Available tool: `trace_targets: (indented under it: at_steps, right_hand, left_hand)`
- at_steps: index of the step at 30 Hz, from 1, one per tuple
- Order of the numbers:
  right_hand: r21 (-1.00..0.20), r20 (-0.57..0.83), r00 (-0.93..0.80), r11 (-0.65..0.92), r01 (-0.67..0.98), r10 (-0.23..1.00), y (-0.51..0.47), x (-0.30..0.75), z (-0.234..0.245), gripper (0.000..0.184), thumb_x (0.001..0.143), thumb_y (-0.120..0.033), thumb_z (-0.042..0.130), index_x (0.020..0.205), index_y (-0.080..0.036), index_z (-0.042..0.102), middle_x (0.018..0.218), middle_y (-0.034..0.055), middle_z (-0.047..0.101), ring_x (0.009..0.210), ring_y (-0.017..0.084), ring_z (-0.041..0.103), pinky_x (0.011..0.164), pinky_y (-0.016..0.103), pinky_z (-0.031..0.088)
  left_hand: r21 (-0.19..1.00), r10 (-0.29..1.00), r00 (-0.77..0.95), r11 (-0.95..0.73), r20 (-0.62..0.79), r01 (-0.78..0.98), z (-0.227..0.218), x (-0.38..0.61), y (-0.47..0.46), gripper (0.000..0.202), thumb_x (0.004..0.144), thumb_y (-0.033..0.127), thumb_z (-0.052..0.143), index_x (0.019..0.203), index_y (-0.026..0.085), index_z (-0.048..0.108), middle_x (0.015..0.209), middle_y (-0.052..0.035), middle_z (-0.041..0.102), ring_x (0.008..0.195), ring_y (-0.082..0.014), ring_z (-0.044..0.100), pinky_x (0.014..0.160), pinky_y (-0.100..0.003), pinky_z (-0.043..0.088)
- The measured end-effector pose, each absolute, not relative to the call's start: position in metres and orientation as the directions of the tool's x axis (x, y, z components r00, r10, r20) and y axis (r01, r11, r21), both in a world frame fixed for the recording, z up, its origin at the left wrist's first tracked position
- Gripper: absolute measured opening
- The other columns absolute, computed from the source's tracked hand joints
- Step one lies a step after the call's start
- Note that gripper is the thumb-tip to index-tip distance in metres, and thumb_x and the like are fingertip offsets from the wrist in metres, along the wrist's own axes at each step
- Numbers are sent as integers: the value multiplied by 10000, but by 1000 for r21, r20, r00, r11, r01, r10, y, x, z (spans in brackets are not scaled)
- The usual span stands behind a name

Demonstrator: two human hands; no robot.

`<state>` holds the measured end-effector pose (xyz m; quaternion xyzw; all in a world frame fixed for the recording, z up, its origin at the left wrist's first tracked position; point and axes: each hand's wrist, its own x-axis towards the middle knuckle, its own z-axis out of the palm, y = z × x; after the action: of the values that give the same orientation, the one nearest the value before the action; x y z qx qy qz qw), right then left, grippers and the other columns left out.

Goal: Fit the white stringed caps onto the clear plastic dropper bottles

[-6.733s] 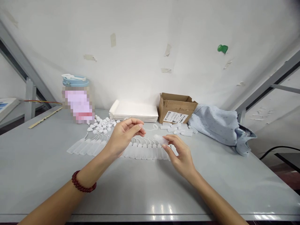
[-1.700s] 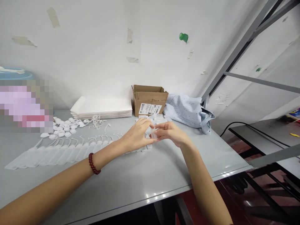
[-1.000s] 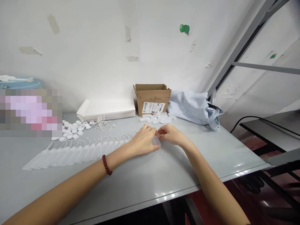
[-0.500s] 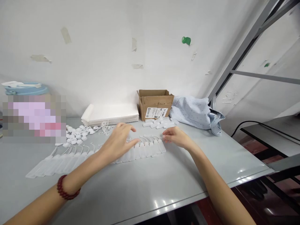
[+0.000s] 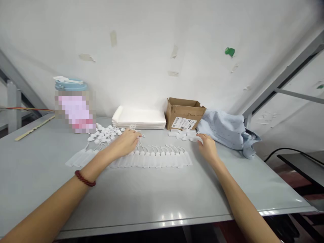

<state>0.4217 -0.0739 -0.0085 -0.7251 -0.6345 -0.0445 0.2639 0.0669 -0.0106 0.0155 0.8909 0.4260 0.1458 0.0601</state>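
Observation:
My left hand (image 5: 127, 141) is over the white cords (image 5: 132, 127) behind the row. Its fingers are curled and pinched together; what they hold, if anything, I cannot make out. On the right, my right hand (image 5: 208, 147) has thumb and fingers closed around the end piece of a small pile of translucent plastic sleeves (image 5: 181, 134). Along the table lies a row of similar flat translucent sleeves (image 5: 157, 159), each with a white cord loop pointing to the wall. My left forearm covers part of that row.
White caps (image 5: 105, 133) lie heaped to the left, near a blue-lidded container (image 5: 71, 85) with a blurred front. Against the wall are a stack of white sheets (image 5: 141, 119), an open cardboard box (image 5: 187, 113) and a pale blue cloth (image 5: 222, 130). The grey table (image 5: 141, 195) ends at a front edge.
My view has swung left, showing more of the table there. My left hand has moved back to the cords. My right hand has left the row's right end for the sleeve pile.

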Motion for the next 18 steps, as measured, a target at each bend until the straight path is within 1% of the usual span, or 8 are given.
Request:
trace_targets:
  at_steps: [2, 4, 7, 9, 11, 14, 18]
  right_hand:
    - [-306, 393, 174, -50, 951, 903, -72, 423, -11, 369, 753, -44, 431, 1055, -88, 639, 1129, 173, 641, 1093, 290, 555, 955, 398, 394]
    - [-294, 394, 159, -39, 955, 905, -71, 425, -13, 350, 749, -57, 440, 1023, -109, 650, 1097, 159, 656, 1069, 285, 569, 937, 393, 408]
    - [-297, 406, 155, -30, 954, 900, -70, 426, -15, 331, 742, -92, 463, 1013, -135, 648, 1078, 144, 664, 1027, 275, 598, 909, 387, 430]
    - [-312, 409, 171, -39, 949, 896, -69, 428, -15, 315, 740, -128, 481, 1009, -139, 646, 1063, 145, 668, 997, 278, 615, 878, 386, 449]
    - [-332, 402, 195, -56, 942, 895, -69, 429, -16, 298, 737, -154, 488, 988, -149, 647, 1033, 140, 678, 971, 279, 626, 853, 385, 461]
    - [-363, 374, 223, -79, 928, 900, -69, 429, -16, 269, 725, -174, 500, 945, -169, 656, 992, 128, 690, 945, 275, 634, 840, 385, 465]
    - [-409, 326, 249, -101, 907, 912, -70, 426, -14, 227, 700, -185, 535, 879, -175, 673, 975, 126, 700, 942, 284, 638, 848, 395, 464]
  left_hand:
    - [254, 770, 619, -636, 156, 728, 15, 75, -12, 401, 921, 293, 276, 1036, 154, 635, 993, -119, 646, 1043, -281, 519, 888, -416, 416]
    - [260, 766, 627, -640, 142, 723, 15, 80, -14, 423, 938, 345, 275, 950, 160, 655, 947, -106, 642, 1001, -266, 532, 891, -405, 406]
    - [258, 764, 632, -642, 132, 722, 16, 84, -17, 521, 956, 419, 226, 821, 154, 654, 896, -97, 630, 966, -259, 534, 884, -401, 402]
    - [267, 768, 630, -636, 118, 724, 18, 85, -21, 589, 959, 464, 179, 771, 151, 642, 887, -98, 620, 959, -260, 530, 873, -404, 405]
    - [285, 776, 622, -623, 108, 728, 19, 86, -24, 617, 955, 493, 161, 765, 146, 634, 914, -108, 616, 978, -266, 521, 884, -416, 397]
    - [327, 798, 591, -594, 119, 735, 17, 87, -25, 601, 943, 517, 190, 796, 132, 627, 993, -130, 608, 1017, -281, 503, 908, -438, 382]
    - [378, 819, 559, -561, 125, 737, 12, 87, -22, 582, 933, 531, 209, 837, 120, 609, 1024, -145, 599, 1070, -290, 497, 909, -429, 400]
